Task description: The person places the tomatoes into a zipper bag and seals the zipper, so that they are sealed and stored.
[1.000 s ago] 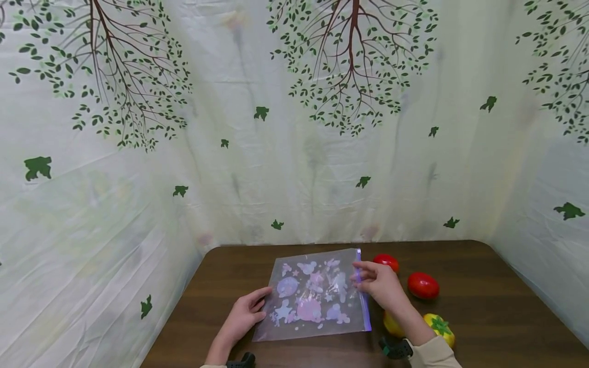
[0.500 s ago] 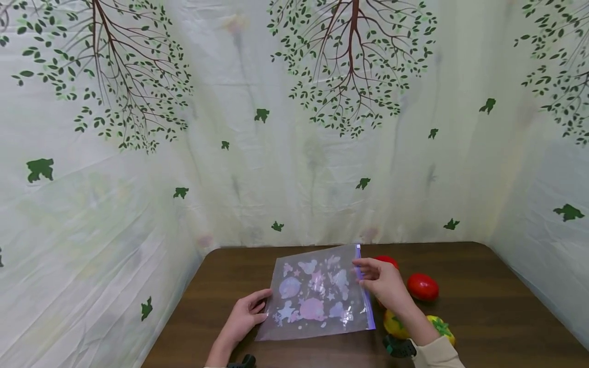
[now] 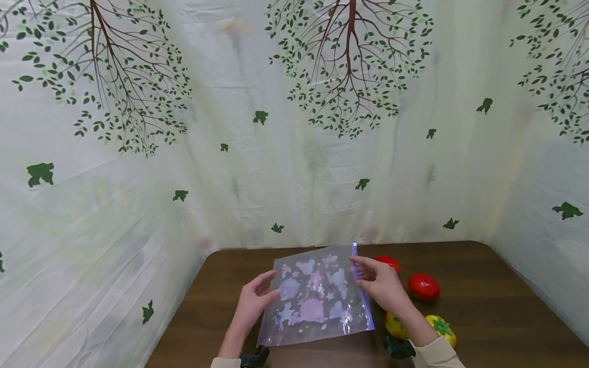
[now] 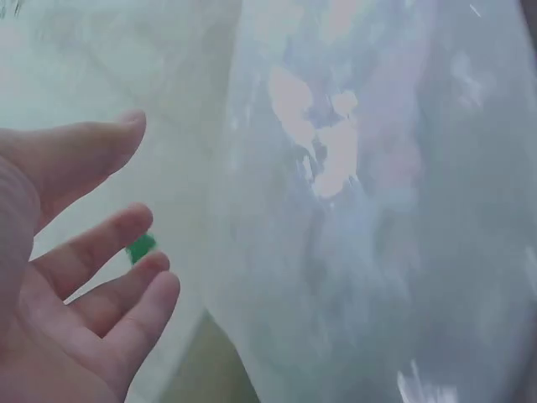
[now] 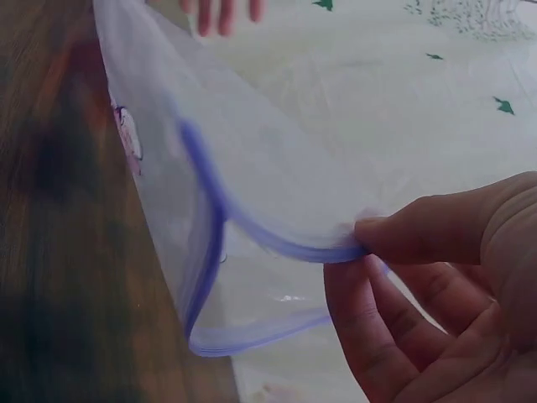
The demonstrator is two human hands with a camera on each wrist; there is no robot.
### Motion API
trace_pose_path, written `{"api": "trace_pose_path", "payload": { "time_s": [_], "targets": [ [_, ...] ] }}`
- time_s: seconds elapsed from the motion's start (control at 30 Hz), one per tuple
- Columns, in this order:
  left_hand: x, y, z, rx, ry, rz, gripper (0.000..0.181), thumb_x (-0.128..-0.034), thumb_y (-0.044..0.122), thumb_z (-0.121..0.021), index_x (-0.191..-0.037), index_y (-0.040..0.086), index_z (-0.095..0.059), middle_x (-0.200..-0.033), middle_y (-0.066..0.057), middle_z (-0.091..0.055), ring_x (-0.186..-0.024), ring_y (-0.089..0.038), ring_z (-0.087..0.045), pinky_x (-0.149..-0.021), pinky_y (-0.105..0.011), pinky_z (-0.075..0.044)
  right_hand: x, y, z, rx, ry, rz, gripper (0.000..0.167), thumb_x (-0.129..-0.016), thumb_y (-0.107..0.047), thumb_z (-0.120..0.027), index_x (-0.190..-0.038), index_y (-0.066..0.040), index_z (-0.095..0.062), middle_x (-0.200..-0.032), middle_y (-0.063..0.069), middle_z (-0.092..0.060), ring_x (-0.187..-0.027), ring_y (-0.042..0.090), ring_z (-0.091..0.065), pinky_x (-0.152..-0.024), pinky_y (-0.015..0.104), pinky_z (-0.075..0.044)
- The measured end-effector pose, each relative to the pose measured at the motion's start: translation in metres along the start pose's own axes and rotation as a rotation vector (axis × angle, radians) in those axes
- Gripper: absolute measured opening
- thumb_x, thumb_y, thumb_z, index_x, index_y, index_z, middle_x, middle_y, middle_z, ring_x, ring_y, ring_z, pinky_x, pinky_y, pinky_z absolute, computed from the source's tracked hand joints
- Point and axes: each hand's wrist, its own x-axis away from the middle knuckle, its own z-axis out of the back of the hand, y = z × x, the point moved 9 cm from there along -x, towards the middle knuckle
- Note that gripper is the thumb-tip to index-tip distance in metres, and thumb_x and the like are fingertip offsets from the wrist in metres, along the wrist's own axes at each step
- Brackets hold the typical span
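Observation:
A clear zip bag (image 3: 313, 301) with pastel cartoon prints is held up above the table, its purple zip edge on the right. My right hand (image 3: 382, 283) pinches that edge between thumb and fingers. The right wrist view shows the purple rim (image 5: 281, 245) parted, so the bag's mouth gapes. Beside the bag's left edge is my left hand (image 3: 255, 299). Its thumb and fingers (image 4: 101, 311) are spread and hold nothing; in the left wrist view they stand apart from the plastic.
On the brown table (image 3: 483, 301), two red toy vegetables or fruits, one (image 3: 424, 287) fully visible, lie right of the bag. Two yellow ones with green tops, one (image 3: 440, 329) clearer, are partly behind my right forearm. A leaf-printed curtain (image 3: 313, 204) surrounds the table.
My left hand has come off the bag's left edge and moved up and to the right. The right hand keeps its pinch, and the bag's far corner has risen slightly.

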Motion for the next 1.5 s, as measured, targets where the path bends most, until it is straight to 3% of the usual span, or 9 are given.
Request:
{"api": "trace_pose_path", "payload": {
  "time_s": [0.17, 0.37, 0.5, 0.67, 0.87, 1.03, 1.3, 1.5],
  "targets": [
    [-0.014, 0.028, -0.031, -0.089, -0.07, -0.075, 0.051, -0.0861, 0.013, -0.081, -0.134, 0.017, -0.065, -0.139, -0.012, -0.059, -0.133, -0.03, -0.05, -0.109, -0.055, -0.037, 0.0, -0.004, -0.001, -0.017, -0.009, 0.032, 0.065, -0.082, 0.005, -0.077, -0.135, -0.032, -0.064, -0.11, 0.004, -0.073, -0.092, 0.019, -0.068, -0.078, 0.027, -0.058],
    [-0.02, 0.046, -0.066, -0.17, -0.145, -0.115, 0.054, -0.0872, 0.023, -0.081, -0.138, 0.026, -0.061, -0.142, -0.002, -0.058, -0.135, -0.028, -0.047, -0.112, -0.056, -0.033, -0.001, -0.008, 0.0, 0.008, 0.001, 0.068, 0.066, -0.083, 0.001, -0.08, -0.136, -0.034, -0.062, -0.105, 0.0, -0.073, -0.09, 0.016, -0.069, -0.076, 0.027, -0.058],
    [-0.024, 0.056, -0.087, -0.173, -0.19, -0.144, 0.057, -0.0884, 0.029, -0.08, -0.141, 0.028, -0.058, -0.144, 0.002, -0.056, -0.137, -0.026, -0.045, -0.113, -0.057, -0.031, -0.001, -0.01, 0.006, 0.021, 0.029, 0.058, 0.065, -0.082, -0.001, -0.081, -0.136, -0.032, -0.063, -0.099, -0.004, -0.074, -0.09, 0.015, -0.069, -0.077, 0.028, -0.058],
    [-0.028, 0.069, -0.105, -0.151, -0.192, -0.153, 0.061, -0.0863, 0.037, -0.08, -0.142, 0.029, -0.058, -0.144, 0.007, -0.055, -0.138, -0.025, -0.044, -0.112, -0.058, -0.032, -0.002, -0.017, 0.005, 0.051, 0.046, 0.085, 0.067, -0.082, 0.0, -0.081, -0.14, -0.029, -0.061, -0.097, -0.006, -0.074, -0.091, 0.014, -0.07, -0.08, 0.03, -0.058],
    [-0.03, 0.076, -0.126, -0.14, -0.211, -0.175, 0.06, -0.0854, 0.036, -0.081, -0.141, 0.033, -0.058, -0.145, 0.012, -0.053, -0.139, -0.025, -0.043, -0.108, -0.062, -0.035, 0.001, -0.026, -0.004, 0.047, -0.014, 0.145, 0.077, -0.085, 0.007, -0.075, -0.144, -0.037, -0.054, -0.103, -0.002, -0.076, -0.096, 0.014, -0.071, -0.085, 0.033, -0.057],
    [-0.029, 0.082, -0.137, -0.144, -0.214, -0.23, 0.061, -0.0853, 0.03, -0.082, -0.141, 0.026, -0.059, -0.144, 0.011, -0.054, -0.138, -0.023, -0.044, -0.107, -0.06, -0.037, 0.003, -0.029, -0.008, 0.048, -0.026, 0.16, 0.079, -0.086, 0.007, -0.074, -0.145, -0.041, -0.051, -0.105, -0.003, -0.076, -0.096, 0.013, -0.071, -0.084, 0.03, -0.057],
    [-0.023, 0.092, -0.142, -0.144, -0.194, -0.259, 0.06, -0.0856, 0.035, -0.081, -0.141, 0.026, -0.059, -0.142, 0.007, -0.056, -0.137, -0.027, -0.046, -0.106, -0.06, -0.039, 0.006, -0.03, -0.011, 0.05, -0.009, 0.144, 0.073, -0.086, 0.003, -0.076, -0.147, -0.031, -0.053, -0.103, -0.008, -0.075, -0.095, 0.008, -0.071, -0.082, 0.03, -0.057],
    [-0.022, 0.096, -0.144, -0.199, -0.149, -0.28, 0.059, -0.0825, 0.042, -0.082, -0.137, 0.03, -0.063, -0.137, 0.014, -0.059, -0.14, -0.03, -0.042, -0.112, -0.057, -0.033, 0.009, -0.034, -0.017, -0.005, -0.017, 0.175, 0.076, -0.088, 0.005, -0.074, -0.145, -0.04, -0.052, -0.103, -0.007, -0.076, -0.095, 0.007, -0.071, -0.083, 0.028, -0.057]
  ]
}}
